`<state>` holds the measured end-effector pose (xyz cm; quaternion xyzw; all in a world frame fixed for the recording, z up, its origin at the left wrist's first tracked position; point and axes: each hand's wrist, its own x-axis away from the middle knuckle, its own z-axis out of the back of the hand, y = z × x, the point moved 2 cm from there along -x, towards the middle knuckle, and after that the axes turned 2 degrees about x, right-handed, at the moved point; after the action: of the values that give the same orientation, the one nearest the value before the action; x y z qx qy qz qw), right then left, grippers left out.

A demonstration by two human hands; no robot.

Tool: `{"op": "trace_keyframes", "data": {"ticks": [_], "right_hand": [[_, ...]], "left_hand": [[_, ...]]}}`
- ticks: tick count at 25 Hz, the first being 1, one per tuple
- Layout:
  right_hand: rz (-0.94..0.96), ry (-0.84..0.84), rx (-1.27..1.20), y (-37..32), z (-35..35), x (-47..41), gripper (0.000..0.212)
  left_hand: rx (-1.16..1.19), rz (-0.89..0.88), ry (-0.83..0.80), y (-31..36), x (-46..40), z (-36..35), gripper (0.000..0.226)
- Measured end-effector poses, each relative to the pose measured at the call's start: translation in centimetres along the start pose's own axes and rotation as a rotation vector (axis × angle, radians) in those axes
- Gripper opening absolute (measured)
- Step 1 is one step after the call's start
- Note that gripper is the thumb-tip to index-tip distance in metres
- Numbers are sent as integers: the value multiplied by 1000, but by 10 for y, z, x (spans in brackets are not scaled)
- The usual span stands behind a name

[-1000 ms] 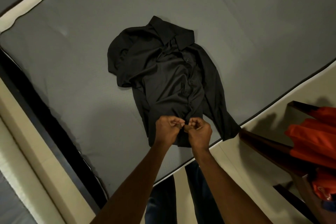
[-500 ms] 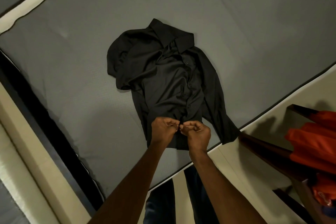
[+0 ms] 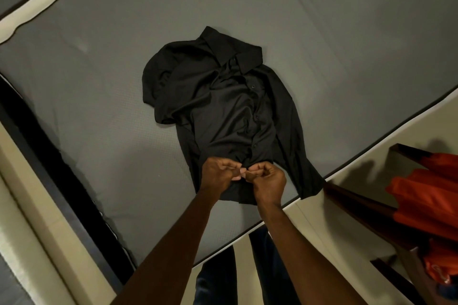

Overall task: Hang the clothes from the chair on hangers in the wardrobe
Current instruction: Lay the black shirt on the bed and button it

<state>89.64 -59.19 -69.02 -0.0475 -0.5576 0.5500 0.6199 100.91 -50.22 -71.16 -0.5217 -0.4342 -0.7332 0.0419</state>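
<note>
**Black shirt on the mattress, both hands at its front placket**

Grey mattress (image 3: 99, 111) fills most of the view, its pale piping running along the far left edge and along the near edge by the person's legs. On it lies a black shirt (image 3: 223, 111), button front up, collar pointing toward the far side and hem at the near edge. One sleeve is bunched up by the shoulder on the left; the other runs down the right side, its cuff reaching the near edge of the mattress.

Both hands meet low on the shirt's front, just above the hem. The left hand (image 3: 218, 173) has its fingers curled, its grip pinching the fabric of the placket between thumb and fingertips. The right hand (image 3: 269, 181) is curled the same way and pinches the facing edge of the placket, so the two sets of fingertips touch. Whether a button sits between them cannot be told. Several buttons show in a line higher up the front.

Off the near right corner of the mattress stands a dark wooden chair (image 3: 359, 208), with orange clothes (image 3: 426, 203) draped over it, well apart from the shirt.
</note>
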Motion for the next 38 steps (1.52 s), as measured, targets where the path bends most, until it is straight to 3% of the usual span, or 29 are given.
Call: {"op": "trace_keyframes", "data": {"ticks": [6,10,14,18,23,26,29,32,34,36,38], "right_hand": [[-38,-72,-64,8,4,-3,18],[-73,-182,-159,9,3,-5,17],[-227,-267,-314,4,5,-9,20],[-399,-251,-434,2,1,-12,14],[-524,-239,-566,0,-1,-21,12],[-524,-258,-524,5,-3,-27,14],[-424,-242,-257,1,0,-38,13],[-54,-68,88,-30,10,-73,13],[148,43,151,-69,14,-101,12],[273,164,219,-110,12,-133,13],[396,254,288,-142,3,-168,9]], "left_hand": [[12,-29,-101,5,-7,5,14],[43,-65,-172,8,-10,12,32],[96,-19,-159,7,-12,17,30],[85,-19,-138,11,-11,14,28],[14,-78,-151,23,-15,13,28],[-147,-115,-62,27,-17,8,28],[-326,-131,124,32,-21,4,25],[-439,-308,414,74,-31,14,10],[-431,-475,556,119,-48,30,14],[-339,-585,588,159,-74,48,14],[-424,-617,604,193,-106,65,22]]}}
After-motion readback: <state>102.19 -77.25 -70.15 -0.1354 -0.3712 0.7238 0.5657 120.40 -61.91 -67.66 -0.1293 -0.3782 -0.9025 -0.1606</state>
